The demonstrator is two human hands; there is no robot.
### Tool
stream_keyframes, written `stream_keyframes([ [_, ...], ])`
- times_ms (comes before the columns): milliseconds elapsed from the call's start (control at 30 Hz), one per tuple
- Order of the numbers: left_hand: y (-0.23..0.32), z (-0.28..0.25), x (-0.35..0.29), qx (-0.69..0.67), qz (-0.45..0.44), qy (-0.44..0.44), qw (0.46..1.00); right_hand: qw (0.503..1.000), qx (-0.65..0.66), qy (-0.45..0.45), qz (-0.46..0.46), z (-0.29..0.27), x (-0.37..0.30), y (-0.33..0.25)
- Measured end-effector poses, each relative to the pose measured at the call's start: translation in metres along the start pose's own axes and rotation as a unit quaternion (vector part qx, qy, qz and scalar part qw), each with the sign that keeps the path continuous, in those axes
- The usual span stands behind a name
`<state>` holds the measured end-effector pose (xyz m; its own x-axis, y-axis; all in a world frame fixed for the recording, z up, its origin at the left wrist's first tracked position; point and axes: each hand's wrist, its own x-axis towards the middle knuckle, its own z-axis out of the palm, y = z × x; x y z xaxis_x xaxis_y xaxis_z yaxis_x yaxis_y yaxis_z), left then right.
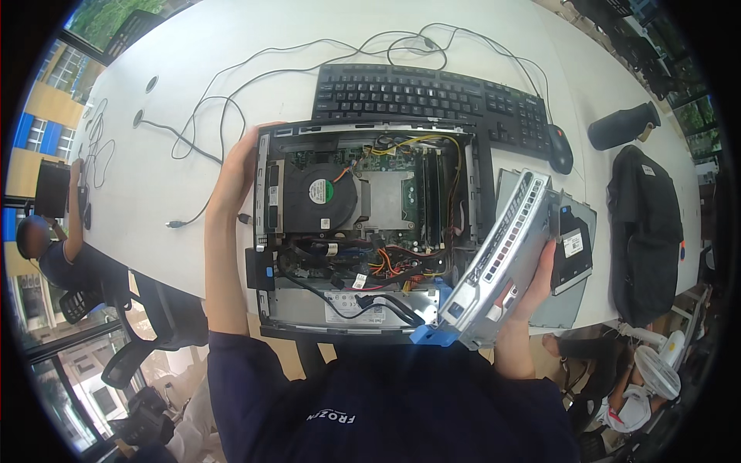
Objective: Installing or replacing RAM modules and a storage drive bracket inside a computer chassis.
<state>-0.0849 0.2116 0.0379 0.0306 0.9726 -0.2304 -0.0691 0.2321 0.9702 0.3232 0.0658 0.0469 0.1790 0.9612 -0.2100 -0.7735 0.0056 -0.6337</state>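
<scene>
An open desktop computer case (332, 332) lies in front of me with its inside facing up. My left hand (245, 158) grips the case at its far left corner, fingers partly hidden along the edge. A tilted silver drive cage (502, 258) with a slotted edge stands at the case's right side, and my right hand (540, 282) holds it from the right. Its near end, by a blue latch (434, 336), rests at or close to the near right corner; contact is unclear. Inside the case are a black fan (316, 197), a silver power supply (347, 306) and loose wires.
Beyond the case sit a black keyboard (417, 96) and a mouse (561, 149), with cables trailing left. At right are a black optical drive (573, 245) on a metal panel (557, 309), a dark bottle (624, 126) and a black bag (644, 231). Other people sit nearby.
</scene>
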Motion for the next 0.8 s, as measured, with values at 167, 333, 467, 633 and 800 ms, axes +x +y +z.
stream_keyframes([
  [167,0.002,0.001,-0.010,0.041,-0.028,-0.009,0.999,1.000,-0.020,0.011,-0.015,0.005,0.001,0.000],
  [333,-0.004,-0.008,0.002,0.101,0.018,-0.049,0.994,0.996,-0.023,0.081,-0.034,0.032,0.009,0.005],
  [467,0.008,-0.004,-0.016,0.142,0.007,-0.062,0.988,0.985,-0.088,0.145,-0.020,0.014,0.012,-0.004],
  [633,0.000,0.005,-0.018,0.084,0.026,-0.043,0.995,0.975,-0.078,0.197,-0.068,0.036,0.028,-0.001],
  [800,-0.004,0.010,-0.017,0.058,0.054,-0.007,0.997,0.975,-0.063,0.193,-0.087,0.022,0.023,0.001],
])
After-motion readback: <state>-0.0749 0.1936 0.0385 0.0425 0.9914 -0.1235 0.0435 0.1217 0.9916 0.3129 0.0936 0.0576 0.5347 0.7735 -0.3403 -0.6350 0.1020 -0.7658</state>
